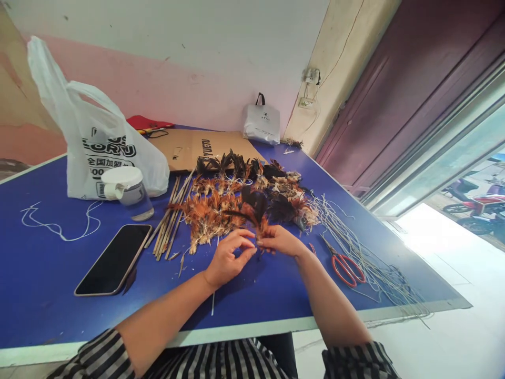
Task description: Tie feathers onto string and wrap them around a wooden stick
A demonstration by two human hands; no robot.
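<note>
My right hand (282,242) pinches the base of a small bunch of feathers (255,209), rust-brown low down and black at the tips. Close beside it, my left hand (231,258) has its thumb and forefinger pressed together near the quill ends; what they grip, if anything, is too small to make out. Behind both hands lies a pile of orange-brown feathers (213,210), with dark feather bunches (290,206) to the right. A white thread (213,304) runs out from under my left forearm towards the table's front edge.
Left of the feathers lie thin sticks (168,231), a phone (112,260), a lidded plastic jar (136,197) and a white plastic bag (114,142). Red-handled scissors (347,268) and loose cords (366,258) are at the right. Flat cardboard (181,145) and a silver bag (261,123) stand behind.
</note>
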